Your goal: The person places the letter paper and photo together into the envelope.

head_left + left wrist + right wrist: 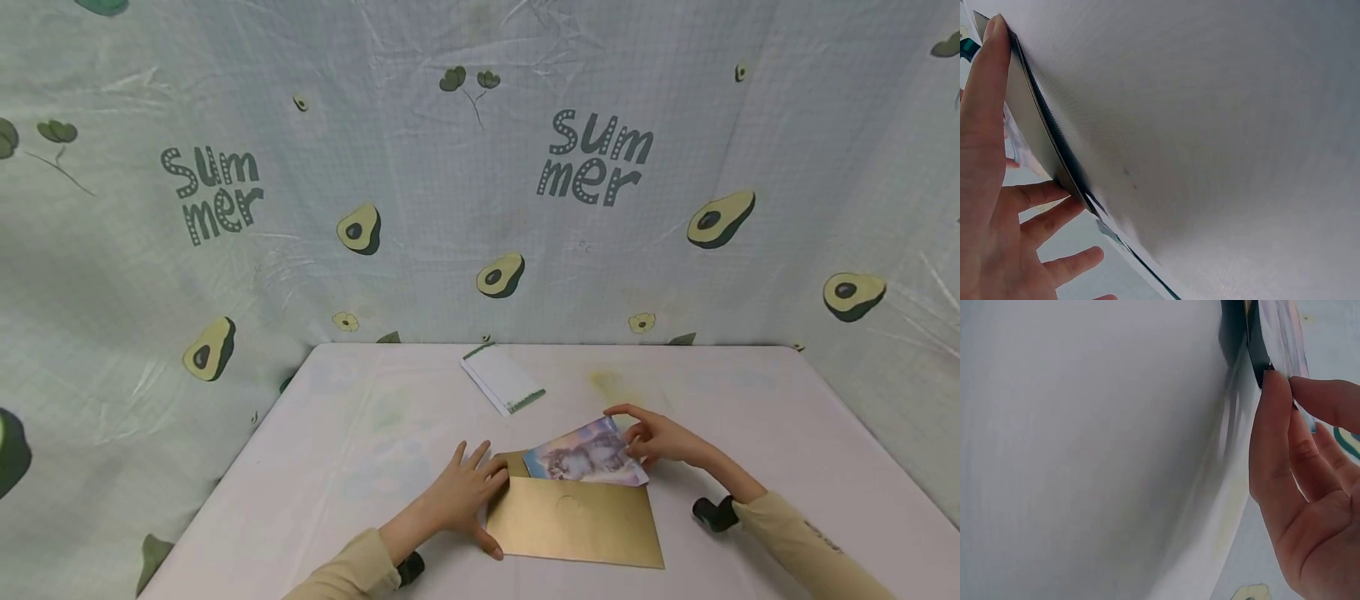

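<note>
Gold paper makes up the envelope (576, 522) that lies flat on the white table (337, 433), near the front edge and between the person's two hands. Its open mouth faces away from the person, and a picture card (585, 454) printed with a furry animal against a blue and pink sky sticks out of that mouth, tilted toward the right, with its lower part hidden inside. The left hand (465, 492) lies on the envelope's left end with its fingers (985, 94) nearly straight and spread; the thumb runs down along the left edge and the fingertips rest on the upper left corner, pressing it to the table rather than curling round it. In the left wrist view the thin dark edge of the envelope (1041, 131) shows right against those fingers. The right hand (663, 437) is at the card's right corner, fingers (1272, 425) bent, pinching the card (1282, 337) between thumb and forefinger; the right wrist view shows the thumb tip laid against the card's edge with another finger just behind it. Farther back on the table, well apart from both hands, lies a white sheet with a green border (502, 379). Cloth printed with avocados and the word "Summer" (596, 158) hangs behind and to both sides.
</note>
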A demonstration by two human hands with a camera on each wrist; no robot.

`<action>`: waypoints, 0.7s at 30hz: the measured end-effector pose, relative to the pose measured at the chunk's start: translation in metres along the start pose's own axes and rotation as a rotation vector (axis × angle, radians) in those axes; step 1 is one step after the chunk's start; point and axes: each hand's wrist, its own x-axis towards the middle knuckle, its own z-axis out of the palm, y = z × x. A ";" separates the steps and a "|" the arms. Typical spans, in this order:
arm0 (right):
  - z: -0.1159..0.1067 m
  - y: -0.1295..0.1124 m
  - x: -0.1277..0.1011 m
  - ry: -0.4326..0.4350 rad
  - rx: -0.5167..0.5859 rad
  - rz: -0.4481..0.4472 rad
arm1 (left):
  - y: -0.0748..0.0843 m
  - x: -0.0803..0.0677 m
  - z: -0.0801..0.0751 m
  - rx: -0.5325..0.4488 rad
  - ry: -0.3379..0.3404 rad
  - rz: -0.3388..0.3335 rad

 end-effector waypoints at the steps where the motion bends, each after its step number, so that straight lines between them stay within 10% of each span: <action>1: 0.002 -0.001 0.001 -0.003 0.009 -0.008 | 0.000 0.000 0.000 0.000 0.001 -0.001; 21: 0.023 -0.006 0.009 0.054 0.027 -0.063 | 0.002 -0.001 -0.003 -0.002 0.026 -0.001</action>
